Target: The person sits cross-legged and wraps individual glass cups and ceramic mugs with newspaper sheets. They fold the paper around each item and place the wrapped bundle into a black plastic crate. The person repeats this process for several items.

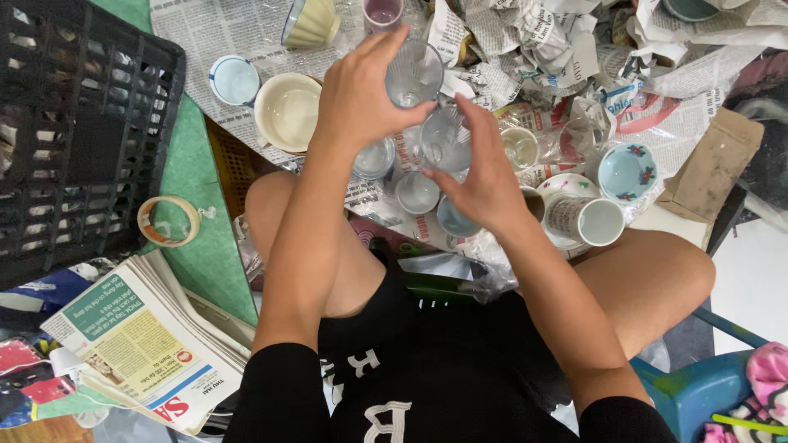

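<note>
The left hand (357, 94) grips a clear glass (413, 74); the right hand (480, 176) clasps a second clear glass (443, 139) just below. Both are raised over spread newspaper (246, 29) crowded with cups. A black crate (78, 131) sits beside a folded newspaper stack (148, 344).

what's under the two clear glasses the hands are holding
Under the left hand and right hand, each holding a clear glass, more small glasses and cups stand on spread newspaper. The hands cover part of that cluster.
</note>
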